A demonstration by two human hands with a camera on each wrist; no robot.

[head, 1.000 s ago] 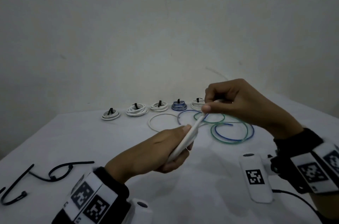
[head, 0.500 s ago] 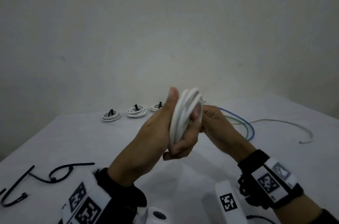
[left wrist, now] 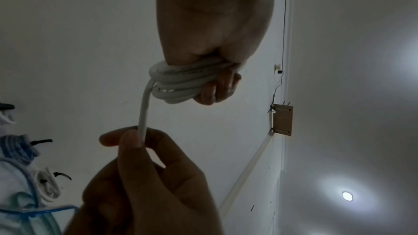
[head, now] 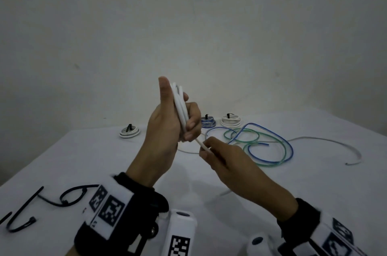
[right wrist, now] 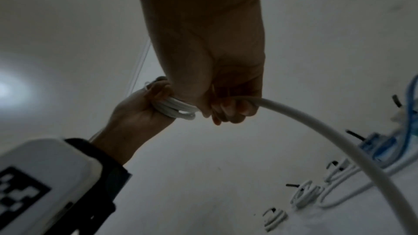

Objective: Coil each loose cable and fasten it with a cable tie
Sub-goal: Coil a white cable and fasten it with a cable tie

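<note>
My left hand (head: 174,118) holds a white cable coil (head: 179,107) upright above the table, thumb up along its side and fingers curled round the loops. The same coil (left wrist: 181,81) shows in the left wrist view, wedged in the fist. Just below it, my right hand (head: 206,150) pinches the cable's free run (left wrist: 143,119) between thumb and fingers. In the right wrist view that free run (right wrist: 316,128) arcs down to the right, away from the fingers. Black cable ties (head: 69,197) lie on the table at the near left.
Tied coils (head: 129,131) (head: 208,122) (head: 230,121) sit in a row at the table's back. Loose blue (head: 289,146) and green (head: 270,164) cables lie tangled at centre right. A thin grey-white cable (head: 335,140) curves off to the right. A wall stands behind.
The left hand lifted the coil upright and raised it. The right hand came round from above and behind the coil to below it, still holding the free run.
</note>
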